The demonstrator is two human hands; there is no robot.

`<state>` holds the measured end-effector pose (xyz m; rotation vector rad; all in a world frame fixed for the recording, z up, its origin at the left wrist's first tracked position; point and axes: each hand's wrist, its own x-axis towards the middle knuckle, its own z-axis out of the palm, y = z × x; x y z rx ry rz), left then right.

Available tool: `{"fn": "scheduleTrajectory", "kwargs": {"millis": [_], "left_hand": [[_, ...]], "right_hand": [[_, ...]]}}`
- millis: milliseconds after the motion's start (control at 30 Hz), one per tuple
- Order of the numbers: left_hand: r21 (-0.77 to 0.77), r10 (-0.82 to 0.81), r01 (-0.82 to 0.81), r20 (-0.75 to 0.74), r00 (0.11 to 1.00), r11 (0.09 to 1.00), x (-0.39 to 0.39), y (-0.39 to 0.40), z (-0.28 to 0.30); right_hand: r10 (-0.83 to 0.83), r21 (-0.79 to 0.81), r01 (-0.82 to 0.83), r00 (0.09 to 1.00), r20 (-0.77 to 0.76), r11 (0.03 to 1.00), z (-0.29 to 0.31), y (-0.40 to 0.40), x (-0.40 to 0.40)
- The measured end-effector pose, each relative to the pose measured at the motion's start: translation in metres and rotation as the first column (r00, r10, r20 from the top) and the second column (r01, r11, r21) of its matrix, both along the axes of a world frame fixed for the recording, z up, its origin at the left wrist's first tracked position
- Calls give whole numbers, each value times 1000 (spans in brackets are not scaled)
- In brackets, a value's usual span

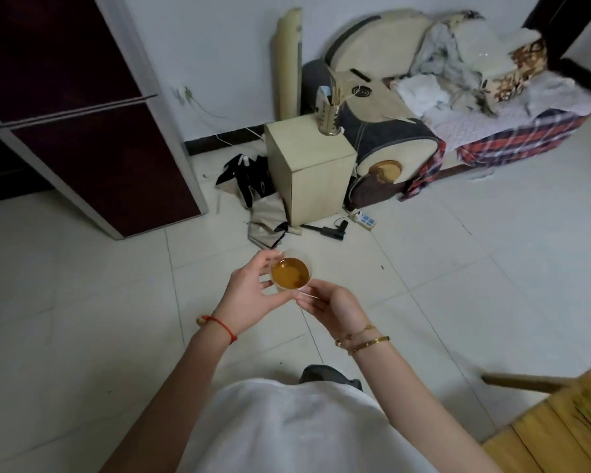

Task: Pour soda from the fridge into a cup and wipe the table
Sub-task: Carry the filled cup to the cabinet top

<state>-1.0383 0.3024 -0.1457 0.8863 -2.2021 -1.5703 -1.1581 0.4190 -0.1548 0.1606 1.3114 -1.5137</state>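
Small clear plastic cup (291,273), holding amber-orange soda: being held in the air above the pale tiled floor (458,268), in front of the person's white shirt (287,428). Left hand (249,291), red string at the wrist: fingers curling round the cup's left wall. Right hand (331,307), gold bangles at the wrist: fingertips pinching the cup's near rim. Dark maroon two-door fridge (93,131): standing far left, doors closed. Pale wooden box cabinet (313,172): standing beyond the cup, carrying a perforated metal holder (330,121). Yellow wooden table (567,428): showing at the lower right corner.
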Motion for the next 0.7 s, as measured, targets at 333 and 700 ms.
{"fn": "scheduleTrajectory", "kwargs": {"millis": [333,700], "left_hand": [[-19,83,-83,14,996,996,-44,-140,-14],[-95,45,-44,8,999,995,-166,-346,11]], "right_hand": [[105,-2,-105,994,12,994,-11,-151,-55],[107,-57,-108,994,-26,992,4,-356,-178]]}}
